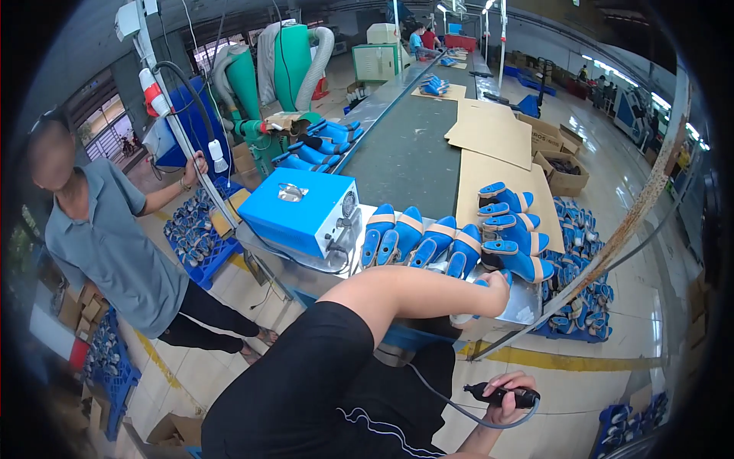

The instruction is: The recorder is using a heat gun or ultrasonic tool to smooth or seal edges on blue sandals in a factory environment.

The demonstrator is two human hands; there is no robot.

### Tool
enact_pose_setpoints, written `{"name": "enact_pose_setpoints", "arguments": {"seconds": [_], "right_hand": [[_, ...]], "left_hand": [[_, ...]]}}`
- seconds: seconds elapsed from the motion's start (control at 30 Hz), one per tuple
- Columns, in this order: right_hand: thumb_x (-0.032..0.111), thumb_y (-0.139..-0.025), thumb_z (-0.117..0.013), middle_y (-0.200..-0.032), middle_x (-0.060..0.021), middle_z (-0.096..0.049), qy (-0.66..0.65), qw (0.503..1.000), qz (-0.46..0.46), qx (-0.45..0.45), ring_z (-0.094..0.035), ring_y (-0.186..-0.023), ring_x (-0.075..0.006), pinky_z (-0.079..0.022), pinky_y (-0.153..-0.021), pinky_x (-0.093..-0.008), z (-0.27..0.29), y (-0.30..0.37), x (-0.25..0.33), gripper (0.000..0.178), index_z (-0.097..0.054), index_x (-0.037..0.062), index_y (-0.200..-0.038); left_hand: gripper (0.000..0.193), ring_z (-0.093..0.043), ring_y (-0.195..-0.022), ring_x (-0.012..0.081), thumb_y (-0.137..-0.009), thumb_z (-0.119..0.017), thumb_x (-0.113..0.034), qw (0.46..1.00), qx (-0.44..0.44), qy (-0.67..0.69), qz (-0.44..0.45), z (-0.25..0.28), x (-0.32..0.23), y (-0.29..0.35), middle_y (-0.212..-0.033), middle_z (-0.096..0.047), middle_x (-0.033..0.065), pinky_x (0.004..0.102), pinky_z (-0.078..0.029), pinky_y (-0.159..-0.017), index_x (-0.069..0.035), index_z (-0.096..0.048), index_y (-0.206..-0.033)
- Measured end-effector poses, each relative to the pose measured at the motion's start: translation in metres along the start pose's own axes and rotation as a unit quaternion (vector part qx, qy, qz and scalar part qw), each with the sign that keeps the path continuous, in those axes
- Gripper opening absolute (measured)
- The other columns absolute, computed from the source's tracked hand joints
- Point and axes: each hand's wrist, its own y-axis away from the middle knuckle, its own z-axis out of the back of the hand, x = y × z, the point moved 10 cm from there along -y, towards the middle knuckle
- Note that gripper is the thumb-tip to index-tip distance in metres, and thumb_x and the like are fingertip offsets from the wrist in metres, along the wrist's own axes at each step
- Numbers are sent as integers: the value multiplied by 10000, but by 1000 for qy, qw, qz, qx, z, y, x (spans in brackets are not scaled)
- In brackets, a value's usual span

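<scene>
My left arm reaches across the near end of the bench, and my left hand [495, 296] is closed round a blue shoe last [480, 284], mostly hidden by the hand and forearm. Lower down and to the right, away from the bench, my right hand [508, 398] grips a black corded hand tool [489, 393] with a narrow tip pointing left. Its grey cord [451, 403] loops below the hand. Beyond my left forearm stands a row of blue shoe lasts [410, 229] with tan insole pieces. More blue lasts [520, 233] lie stacked just past my left hand.
A blue power box [300, 210] sits at the bench's left corner. Cardboard sheets [493, 134] cover part of the conveyor belt [413, 145]. A rusty slanted post [638, 199] rises at right, near crates of lasts [573, 306]. Another person [126, 237] stands at left, holding a metal pole.
</scene>
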Motion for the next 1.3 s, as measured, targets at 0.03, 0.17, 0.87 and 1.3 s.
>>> {"name": "enact_pose_setpoints", "arguments": {"seconds": [0.03, 0.17, 0.87, 1.3], "right_hand": [[330, -881, -802, -816, -190, -631, -6, 1000, -6, 9, -620, -568, -228, -555, -532, -334, -3, -4, -5, 420, -545, 4, -940], [293, -870, -810, -813, -190, -649, 5, 999, -13, -45, -620, -573, -228, -549, -544, -328, 20, 8, 0, 380, -572, 3, -935], [222, -873, -802, -782, -175, -651, 7, 999, -37, -21, -645, -584, -245, -553, -573, -349, 27, 16, -10, 299, -606, 0, -914], [200, -839, -812, -802, -193, -689, -36, 999, -12, -26, -659, -585, -208, -572, -561, -292, 25, -3, -12, 289, -637, -16, -920]], "left_hand": [[835, -699, -1118, 347, -686, -927, -146, 1000, 6, 4, 10, -14, 8, -16, -1521, -563, 188, 541, -588, -628, -29, -606, -1448], [1120, -682, -1090, 326, -550, -975, -180, 999, 53, 11, 10, -9, -26, -25, -1532, -555, 68, 532, -587, -629, 4, -479, -1537], [882, -672, -1079, 402, -905, -656, -663, 999, 12, -29, 3, -3, 4, -20, -1497, -560, 211, 614, -552, -648, -20, -548, -1500], [1027, -686, -825, 425, -980, -542, -590, 986, -40, 2, 163, 11, 20, 20, -1033, -688, 332, 558, -564, -456, 125, -161, -1611]]}}
